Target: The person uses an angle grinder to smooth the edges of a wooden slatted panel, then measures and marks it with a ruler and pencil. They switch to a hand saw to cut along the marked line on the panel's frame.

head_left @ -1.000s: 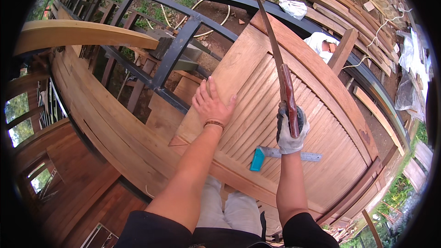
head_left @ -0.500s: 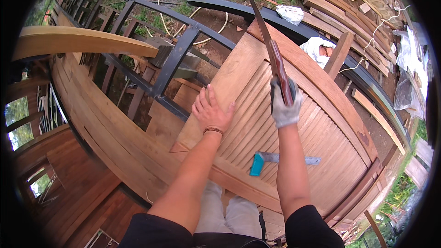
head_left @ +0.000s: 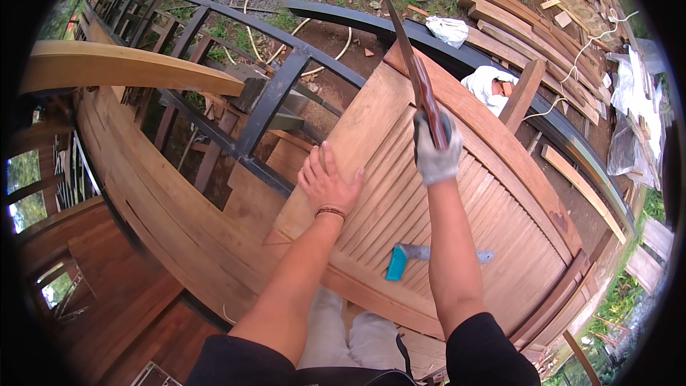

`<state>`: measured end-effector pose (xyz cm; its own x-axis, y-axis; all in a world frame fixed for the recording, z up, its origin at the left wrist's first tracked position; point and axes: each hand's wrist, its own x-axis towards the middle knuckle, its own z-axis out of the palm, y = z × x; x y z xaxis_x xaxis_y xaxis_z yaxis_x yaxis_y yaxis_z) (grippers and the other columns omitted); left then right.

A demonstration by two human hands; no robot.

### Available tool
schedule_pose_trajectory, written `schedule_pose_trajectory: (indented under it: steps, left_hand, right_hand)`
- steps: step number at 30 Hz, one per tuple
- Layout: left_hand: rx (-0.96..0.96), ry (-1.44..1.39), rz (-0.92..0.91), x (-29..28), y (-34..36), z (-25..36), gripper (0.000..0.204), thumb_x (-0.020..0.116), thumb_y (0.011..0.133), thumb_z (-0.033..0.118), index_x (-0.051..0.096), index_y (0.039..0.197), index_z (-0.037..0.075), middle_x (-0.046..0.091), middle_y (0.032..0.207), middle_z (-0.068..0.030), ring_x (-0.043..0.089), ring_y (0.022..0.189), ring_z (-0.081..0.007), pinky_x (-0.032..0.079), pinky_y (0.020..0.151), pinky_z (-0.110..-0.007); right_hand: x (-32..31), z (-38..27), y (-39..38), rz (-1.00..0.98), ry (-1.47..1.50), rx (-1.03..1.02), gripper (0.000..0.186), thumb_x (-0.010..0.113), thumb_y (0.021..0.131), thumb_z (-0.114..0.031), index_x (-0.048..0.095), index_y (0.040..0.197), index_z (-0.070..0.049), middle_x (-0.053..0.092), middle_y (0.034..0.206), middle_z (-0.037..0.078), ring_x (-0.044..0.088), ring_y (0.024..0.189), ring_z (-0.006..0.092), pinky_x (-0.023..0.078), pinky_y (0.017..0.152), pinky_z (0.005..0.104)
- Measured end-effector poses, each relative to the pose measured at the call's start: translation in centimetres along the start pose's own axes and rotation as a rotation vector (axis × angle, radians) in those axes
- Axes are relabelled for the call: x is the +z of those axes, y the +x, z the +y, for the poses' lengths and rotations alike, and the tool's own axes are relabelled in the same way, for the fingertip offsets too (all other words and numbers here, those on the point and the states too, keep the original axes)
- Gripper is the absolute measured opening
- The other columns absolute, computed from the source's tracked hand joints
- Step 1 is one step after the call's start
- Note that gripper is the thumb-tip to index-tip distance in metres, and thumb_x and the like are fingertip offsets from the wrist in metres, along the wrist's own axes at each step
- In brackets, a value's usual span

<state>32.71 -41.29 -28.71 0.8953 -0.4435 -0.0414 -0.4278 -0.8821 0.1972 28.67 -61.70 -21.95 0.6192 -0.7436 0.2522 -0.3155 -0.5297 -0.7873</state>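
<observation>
A: Start at the hands; what has each got?

B: The right hand (head_left: 436, 149), in a pale work glove, is closed tight round the handle of a long saw (head_left: 414, 75); the blade runs up and away toward twelve o'clock, its tip over the dark curved rail (head_left: 371, 20). The bare left hand (head_left: 327, 184), a beaded band at the wrist, lies flat and spread, palm down on the slatted wooden panel (head_left: 464, 243), holding nothing, at about nine o'clock from the gloved one.

A: How would you do this well?

B: I'd keep the flat hand pressing firmly to steady the panel, well apart from the blade's line; grip firm, strokes long and straight, the blade kept in one plane, I'd judge.

A: And the panel itself?

B: Reddish-brown timber; a broad plain frame round narrow parallel slats; it lies tilted across the railing, filling the middle of the view. A teal-handled square (head_left: 418, 257) rests on the slats at six o'clock from the gloved hand; stacked boards (head_left: 529, 25) lie on the ground at one o'clock.
</observation>
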Motion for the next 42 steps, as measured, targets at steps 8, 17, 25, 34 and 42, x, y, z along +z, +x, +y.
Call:
schedule_pose_trajectory:
  steps: [8,17,25,34,42]
  left_hand:
    - [-0.053,0.015,-0.027,0.3,-0.6,-1.8,0.097,0.064,0.080,0.057,0.022,0.153,0.008,0.035,0.146,-0.0167,0.033,0.133,-0.0336,0.023,0.110,-0.051]
    - [0.013,-0.022,-0.040,-0.1,-1.4,-0.2,0.097,0.065,0.080,0.056,0.024,0.152,0.007,0.035,0.146,-0.0180,0.033,0.132,-0.0345,0.024,0.109,-0.051]
    - [-0.042,-0.013,-0.030,-0.4,-0.3,-1.2,0.099,0.067,0.077,0.058,0.025,0.152,0.008,0.035,0.146,-0.0188,0.034,0.131,-0.0350,0.025,0.108,-0.052]
    - [-0.049,-0.010,-0.005,-0.2,-0.6,-1.4,0.101,0.067,0.076,0.059,0.024,0.152,0.008,0.036,0.146,-0.0177,0.034,0.132,-0.0349,0.026,0.108,-0.053]
    - [-0.016,-0.006,-0.026,-0.1,-0.1,0.1,0.103,0.066,0.076,0.060,0.022,0.153,0.008,0.035,0.146,-0.0177,0.034,0.132,-0.0352,0.024,0.109,-0.053]
  right_hand:
    - [-10.2,-4.4,-13.8,-0.143,0.271,0.584,0.019,0.069,0.087,-0.010,0.068,0.103,0.001,0.068,0.074,0.012,0.067,0.067,0.0150,0.052,0.063,0.0303]
    - [0.8,-0.2,3.9,-0.109,-0.102,0.137,0.021,0.064,0.089,-0.027,0.066,0.091,-0.006,0.066,0.079,0.020,0.062,0.075,0.0424,0.048,0.069,0.0461]
    - [-8.0,-3.3,-11.4,-0.120,0.274,0.390,0.018,0.063,0.085,-0.003,0.068,0.101,0.001,0.067,0.074,0.010,0.067,0.066,0.0154,0.053,0.062,0.0280]
    - [-4.2,-0.6,-6.9,-0.128,0.034,0.273,0.018,0.068,0.087,-0.015,0.067,0.099,-0.001,0.068,0.077,0.019,0.067,0.067,0.0361,0.052,0.063,0.0415]
    - [0.2,0.0,-0.1,-0.018,0.009,0.062,0.010,0.067,0.086,-0.012,0.067,0.092,-0.005,0.070,0.084,0.017,0.067,0.077,0.0375,0.052,0.070,0.0424]
